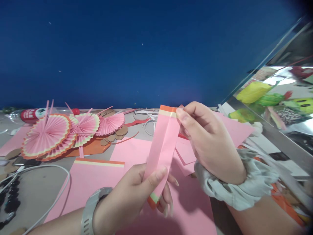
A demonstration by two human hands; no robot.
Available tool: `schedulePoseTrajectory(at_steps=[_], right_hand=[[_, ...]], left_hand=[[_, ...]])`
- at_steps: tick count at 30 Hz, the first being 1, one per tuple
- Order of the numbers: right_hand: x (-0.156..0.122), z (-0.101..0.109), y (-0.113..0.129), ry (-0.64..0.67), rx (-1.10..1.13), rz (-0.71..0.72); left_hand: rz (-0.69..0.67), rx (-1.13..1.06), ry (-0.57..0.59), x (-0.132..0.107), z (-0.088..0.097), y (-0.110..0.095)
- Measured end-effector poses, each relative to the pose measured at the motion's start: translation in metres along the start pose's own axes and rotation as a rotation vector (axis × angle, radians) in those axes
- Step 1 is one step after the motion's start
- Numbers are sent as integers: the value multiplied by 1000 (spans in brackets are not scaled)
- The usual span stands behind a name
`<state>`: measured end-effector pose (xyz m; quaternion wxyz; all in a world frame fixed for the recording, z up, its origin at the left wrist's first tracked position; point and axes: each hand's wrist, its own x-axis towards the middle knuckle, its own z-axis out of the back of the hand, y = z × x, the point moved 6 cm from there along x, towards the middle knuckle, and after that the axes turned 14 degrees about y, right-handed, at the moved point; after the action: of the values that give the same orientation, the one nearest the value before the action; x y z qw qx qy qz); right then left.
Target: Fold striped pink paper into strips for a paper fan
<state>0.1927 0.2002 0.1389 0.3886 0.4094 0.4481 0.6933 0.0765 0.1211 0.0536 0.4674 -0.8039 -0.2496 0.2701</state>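
Observation:
A folded pink paper strip with orange and cream bands at both ends is held up at a slant between my hands. My left hand grips its lower part, thumb on the front and fingers behind. At the upper right corner, my right hand pinches the orange and cream end between thumb and fingers. A lengthwise crease runs down the strip. Beneath it lie pink sheets; one sheet on the left has an orange and cream edge. Another pink sheet lies below my hands.
Pleated pink paper fans lie at the back left, before a plastic bottle. Brown cardboard discs sit beside them. A white cable loops at left. A blue partition rises behind; a metal-edged divider stands at right.

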Motion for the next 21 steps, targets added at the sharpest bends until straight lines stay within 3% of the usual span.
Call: schedulePoseTrajectory(at_steps=[7,11,15,17,21], right_hand=[[0,1,1,-17,-20,11],[2,-10,-8,60,9,-8],[1,-26,-11,145,-6,4],[-1,-30,-8,151,-27,13],[-5,-30,-1,125,-81,28]], left_hand=[[36,14,-3,-4,-4,-1],[46,-21,7,-5,-6,-3],[-10,-124,-95,-8,3,-11],[-2,-65,-152,-10,8,-12],[88,104,-139,-10,11,-5]])
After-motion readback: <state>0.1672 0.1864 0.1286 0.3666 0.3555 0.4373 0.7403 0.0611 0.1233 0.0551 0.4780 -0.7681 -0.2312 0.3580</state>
